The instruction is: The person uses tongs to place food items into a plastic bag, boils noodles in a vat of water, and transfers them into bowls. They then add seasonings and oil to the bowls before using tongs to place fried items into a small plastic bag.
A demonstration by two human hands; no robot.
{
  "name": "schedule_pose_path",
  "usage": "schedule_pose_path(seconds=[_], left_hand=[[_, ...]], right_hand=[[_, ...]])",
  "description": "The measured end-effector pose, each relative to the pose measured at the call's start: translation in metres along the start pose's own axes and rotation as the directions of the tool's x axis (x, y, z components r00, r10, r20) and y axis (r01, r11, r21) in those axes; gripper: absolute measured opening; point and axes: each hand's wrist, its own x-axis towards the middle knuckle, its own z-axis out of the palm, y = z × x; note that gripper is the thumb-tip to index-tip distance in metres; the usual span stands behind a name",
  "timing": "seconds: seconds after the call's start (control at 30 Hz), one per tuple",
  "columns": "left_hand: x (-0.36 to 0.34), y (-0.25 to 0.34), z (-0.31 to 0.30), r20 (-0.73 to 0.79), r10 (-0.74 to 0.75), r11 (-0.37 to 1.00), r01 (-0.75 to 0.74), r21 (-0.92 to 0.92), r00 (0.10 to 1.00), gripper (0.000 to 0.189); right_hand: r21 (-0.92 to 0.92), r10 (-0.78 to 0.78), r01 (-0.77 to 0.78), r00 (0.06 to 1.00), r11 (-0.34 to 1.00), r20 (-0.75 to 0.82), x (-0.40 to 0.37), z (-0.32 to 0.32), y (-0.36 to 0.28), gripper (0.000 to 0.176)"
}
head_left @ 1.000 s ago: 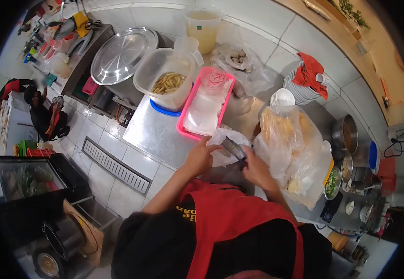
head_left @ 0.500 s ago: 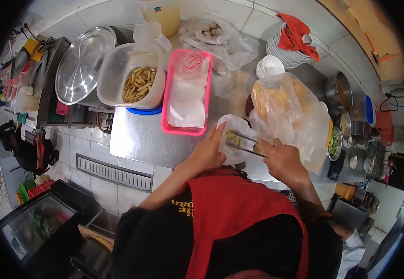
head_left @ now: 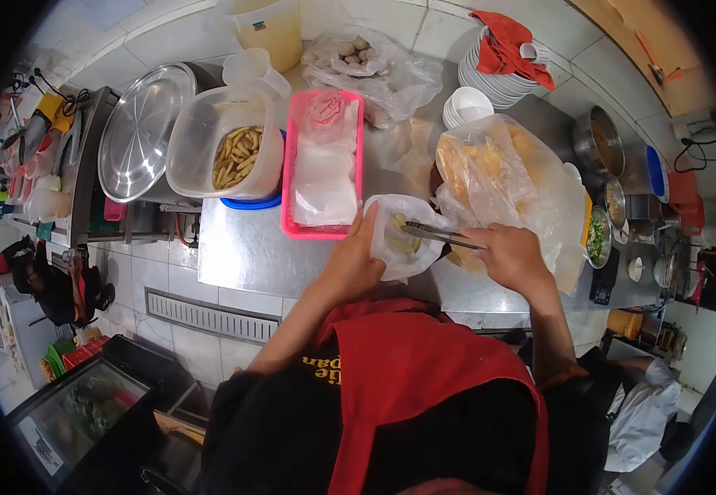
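Observation:
My left hand (head_left: 356,257) grips the left edge of an open white plastic bag (head_left: 407,262) over the steel counter. Metal tongs (head_left: 449,237) are held in my right hand (head_left: 513,254), their tips inside the bag's mouth, at pale greenish pieces (head_left: 402,238). Whether the tips pinch a piece is too small to tell. A pink tray (head_left: 289,194) with white sheets (head_left: 323,186) and a clear, red-marked plastic packet (head_left: 325,114) lies left of the bag. To the right rests a large clear bag of yellow-orange food (head_left: 486,169).
A clear tub (head_left: 189,157) of brownish finger-shaped pieces (head_left: 237,157) stands at the left beside a round metal lid (head_left: 148,132). Behind are a bag of round items (head_left: 358,54), white bowls (head_left: 467,106) and stacked plates (head_left: 498,78). A co-worker (head_left: 57,280) stands far left.
The tongs have closed up from a wider spread, and my right hand has moved slightly right. The bag's mouth is opened wider, and the head view has shifted a little.

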Motion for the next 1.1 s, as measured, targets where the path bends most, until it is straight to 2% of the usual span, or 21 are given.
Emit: schedule_pose_path(seconds=[0.1, 0.2, 0.4, 0.53, 0.63, 0.7, 0.73, 0.77, 0.83, 0.93, 1.03, 1.1], left_hand=[[0.006, -0.001, -0.002, 0.007, -0.043, 0.999, 0.043, 0.005, 0.999, 0.081], [0.012, 0.0, -0.001, 0.016, -0.045, 0.998, 0.045, 0.041, 0.999, 0.081], [0.021, -0.001, 0.003, 0.046, 0.001, 0.99, -0.008, 0.139, 0.999, 0.08], [0.026, 0.002, 0.001, 0.064, 0.014, 0.995, -0.02, 0.093, 0.998, 0.078], [0.03, 0.0, 0.003, 0.023, 0.099, 0.995, -0.1, 0.021, 0.995, 0.071], [0.033, 0.005, 0.001, 0.034, 0.027, 0.998, -0.029, 0.063, 0.999, 0.068], [0.033, 0.008, 0.001, -0.008, 0.058, 0.993, -0.057, 0.101, 0.998, 0.061], [0.034, 0.012, 0.0, 0.017, 0.007, 0.995, -0.009, 0.103, 1.0, 0.057], [0.038, 0.019, -0.004, 0.05, -0.109, 0.986, 0.102, 0.131, 0.993, 0.051], [0.047, 0.015, 0.0, 0.022, -0.018, 0.978, 0.013, 0.209, 1.0, 0.043], [0.056, 0.034, 0.002, 0.076, -0.144, 0.955, 0.119, 0.27, 0.987, 0.043], [0.061, 0.039, 0.004, 0.091, -0.155, 0.945, 0.121, 0.304, 0.984, 0.043]], right_hand=[[0.211, 0.078, -0.092, 0.994, 0.973, 0.074, -0.018, -0.009, 0.02, 0.038], [0.479, 0.197, -0.285, 0.954, 0.83, 0.226, -0.03, -0.014, 0.029, 0.038], [0.683, 0.264, -0.465, 0.884, 0.563, 0.385, -0.048, -0.01, 0.043, 0.041], [0.761, 0.324, -0.482, 0.872, 0.434, 0.368, -0.076, -0.023, 0.053, 0.041], [0.823, 0.463, -0.448, 0.846, 0.351, 0.263, -0.124, -0.051, 0.069, 0.041], [0.786, 0.639, -0.482, 0.755, 0.386, 0.149, -0.162, -0.076, 0.074, 0.041], [0.783, 0.727, -0.525, 0.672, 0.334, 0.141, -0.179, -0.089, 0.071, 0.04], [0.761, 0.775, -0.546, 0.625, 0.352, 0.09, -0.198, -0.09, 0.078, 0.041], [0.56, 0.85, -0.719, 0.525, 0.413, 0.046, -0.219, -0.093, 0.083, 0.042], [0.438, 0.825, -0.735, 0.564, 0.518, -0.029, -0.238, -0.059, 0.107, 0.039], [0.367, 0.823, -0.76, 0.568, 0.537, -0.028, -0.226, -0.027, 0.122, 0.034], [0.337, 0.818, -0.755, 0.569, 0.562, -0.09, -0.216, -0.006, 0.138, 0.033]])
